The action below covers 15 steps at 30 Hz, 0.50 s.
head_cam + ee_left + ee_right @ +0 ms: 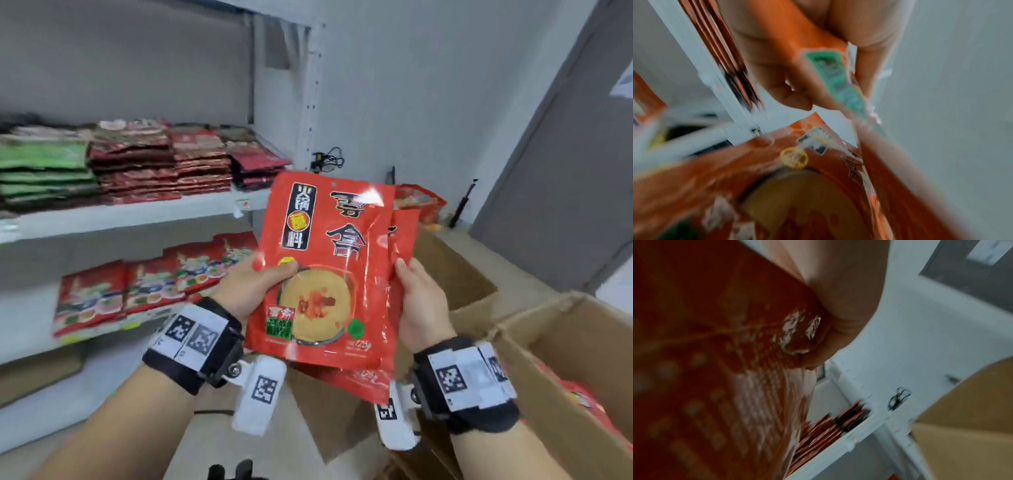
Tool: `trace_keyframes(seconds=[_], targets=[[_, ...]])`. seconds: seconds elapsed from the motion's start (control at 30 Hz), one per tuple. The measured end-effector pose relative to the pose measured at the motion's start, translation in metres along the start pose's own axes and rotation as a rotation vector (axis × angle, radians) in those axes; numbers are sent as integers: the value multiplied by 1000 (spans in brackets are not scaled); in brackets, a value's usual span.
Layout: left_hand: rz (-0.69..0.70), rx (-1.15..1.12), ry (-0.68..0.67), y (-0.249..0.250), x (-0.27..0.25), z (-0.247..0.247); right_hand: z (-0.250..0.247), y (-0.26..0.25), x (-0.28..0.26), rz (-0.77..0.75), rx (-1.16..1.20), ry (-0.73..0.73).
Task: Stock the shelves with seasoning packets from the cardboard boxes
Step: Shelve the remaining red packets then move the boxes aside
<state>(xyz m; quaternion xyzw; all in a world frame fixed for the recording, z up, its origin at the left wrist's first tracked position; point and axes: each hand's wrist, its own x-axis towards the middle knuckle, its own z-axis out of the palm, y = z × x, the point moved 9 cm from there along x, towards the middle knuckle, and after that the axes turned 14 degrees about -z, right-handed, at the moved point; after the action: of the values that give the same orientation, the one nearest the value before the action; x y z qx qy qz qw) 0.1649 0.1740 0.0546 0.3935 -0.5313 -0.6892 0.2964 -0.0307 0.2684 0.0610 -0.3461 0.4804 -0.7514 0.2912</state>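
The step in hand appears to be the transfer: a small stack of red seasoning packets (329, 270) is held upright in mid-air between the cardboard box (582, 346) at lower right and the white shelving (137, 214) at left. The left hand (253, 287) grips the stack's left edge, thumb laid across the front face and fingers curled behind. The right hand (423, 301) holds the right edge; its fingers wrap behind the packets and are largely hidden in the head view, while the right wrist view shows the palm pressed against the packets' back. At least three packets are fanned slightly at the top right. The upper shelf carries flat piles of green and dark red packets (130, 161); the lower shelf (30, 346) carries a row of overlapping red packets (150, 281). More red packets remain in the box at far right. The next move likely calls for squaring the fanned edges, then carrying the stack leftward to a free shelf position and laying it flat without disturbing neighbouring piles. The glossy film may slip, so the grip should hold until the stack is supported.
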Motion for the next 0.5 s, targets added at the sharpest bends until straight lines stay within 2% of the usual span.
trace_keyframes(seconds=[0.1, 0.23, 0.37, 0.5], targets=[[-29, 42, 170, -15, -50, -138, 117, 65, -36, 109, 10, -122], [-57, -53, 459, -44, -136, -314, 289, 134, -104, 227, 50, -358], [-112, -142, 662, -67, -216, -426, 416, 176, -173, 438, 183, -513], [-107, -178, 846, -88, -273, -512, 517, 202, -218, 508, 235, -647]])
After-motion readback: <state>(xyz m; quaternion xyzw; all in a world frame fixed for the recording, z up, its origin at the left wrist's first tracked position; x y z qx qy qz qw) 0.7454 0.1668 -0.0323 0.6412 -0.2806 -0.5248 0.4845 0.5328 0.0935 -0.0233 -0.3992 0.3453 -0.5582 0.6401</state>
